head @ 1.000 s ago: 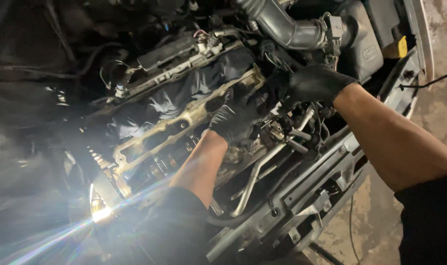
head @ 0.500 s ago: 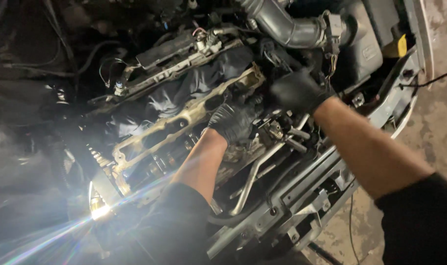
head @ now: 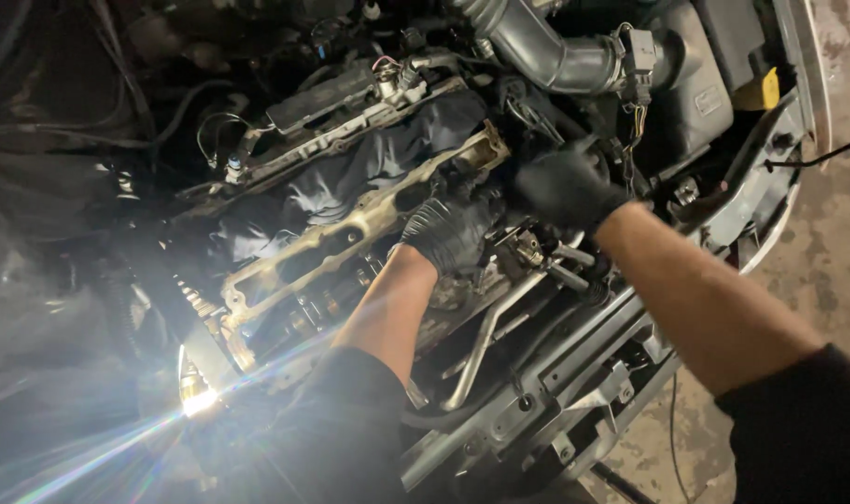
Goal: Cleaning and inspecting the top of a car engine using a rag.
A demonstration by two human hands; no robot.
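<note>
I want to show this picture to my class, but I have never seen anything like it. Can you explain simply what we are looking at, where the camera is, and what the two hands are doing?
The camera sits on a person's head and looks down, so the two arms reaching in are that person's own. Below them is the open engine bay of a car, seen from the front.

Both hands wear black gloves. The left hand rests on the engine beside a long, pale metal part with openings in it. The right hand reaches into a darker spot near some wiring; whether either hand holds anything cannot be told.

A dark cloth lies over part of the engine. A ribbed grey air hose runs across the top, and a yellow cap shows at the right. A bright work light glares at the lower left. The concrete floor shows at the right edge.
</note>
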